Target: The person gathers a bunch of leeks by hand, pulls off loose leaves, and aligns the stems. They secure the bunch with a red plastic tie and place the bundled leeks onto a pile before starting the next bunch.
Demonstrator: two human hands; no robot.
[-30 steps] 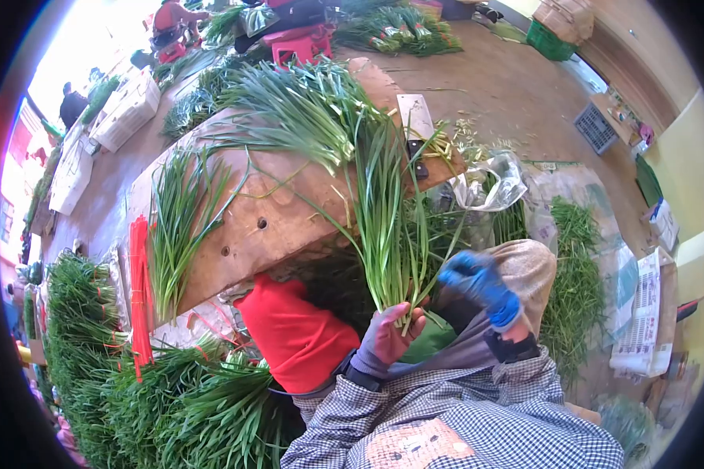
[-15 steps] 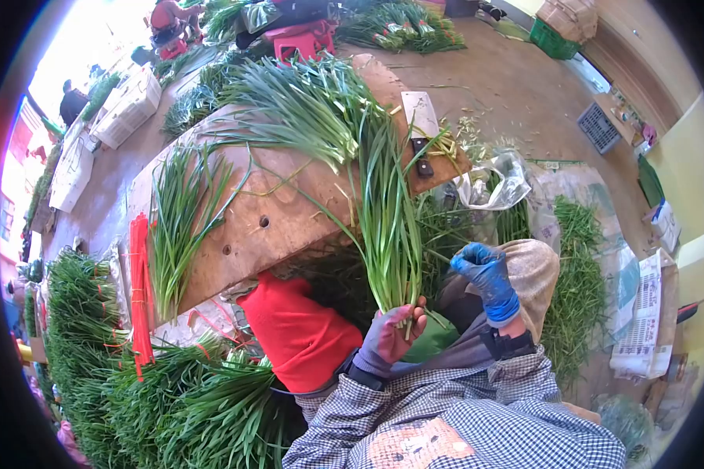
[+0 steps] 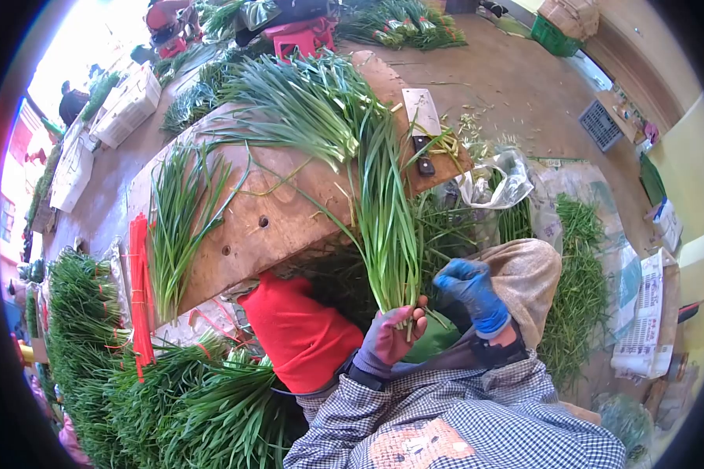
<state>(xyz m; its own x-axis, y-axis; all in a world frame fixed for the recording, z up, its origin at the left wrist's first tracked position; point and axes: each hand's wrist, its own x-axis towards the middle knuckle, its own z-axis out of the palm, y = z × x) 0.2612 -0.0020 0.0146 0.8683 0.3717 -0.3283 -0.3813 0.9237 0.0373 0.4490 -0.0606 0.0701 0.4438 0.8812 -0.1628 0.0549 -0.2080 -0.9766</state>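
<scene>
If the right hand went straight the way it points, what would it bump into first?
Probably the bunch of long green leaves that the left hand holds; the right hand seems to point forward and left, toward it. Depth is unclear, so it might pass over or under.

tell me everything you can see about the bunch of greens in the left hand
The bunch of greens is long, narrow, flat-looking leaves, bright green, paler at the stem ends, with no tie visible. The left hand, in a purplish glove, grips it near those ends, which point toward the person. The leaves fan slightly and run away over the edge of the wooden board, where their tips blend with other greens.
</scene>
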